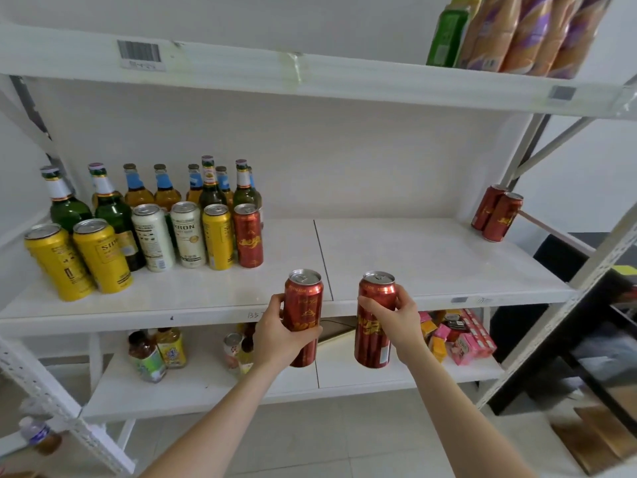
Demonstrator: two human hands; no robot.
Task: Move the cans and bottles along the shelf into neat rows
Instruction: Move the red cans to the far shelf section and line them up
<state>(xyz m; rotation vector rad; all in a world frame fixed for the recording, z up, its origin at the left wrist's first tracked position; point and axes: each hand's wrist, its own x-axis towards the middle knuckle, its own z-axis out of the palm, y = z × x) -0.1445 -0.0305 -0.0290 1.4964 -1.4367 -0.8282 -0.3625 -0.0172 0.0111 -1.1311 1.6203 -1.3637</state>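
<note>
My left hand (275, 334) grips a tall red can (302, 305) and my right hand (401, 317) grips a second red can (374, 326); both cans are upright in the air just in front of the middle shelf's front edge (206, 317). On the shelf's left side stand yellow cans (100, 255), white cans (153, 236), one red can (249, 236) and, behind them, a row of glass bottles (165, 188). Two more red cans (496, 213) stand at the shelf's far right.
The upper shelf (310, 72) holds packaged goods (517, 32) at the right. The lower shelf carries small bottles (155, 351), a can and pink cartons (462, 339). Slanted metal uprights (565, 305) frame the right side. A brown box (593, 439) lies on the floor.
</note>
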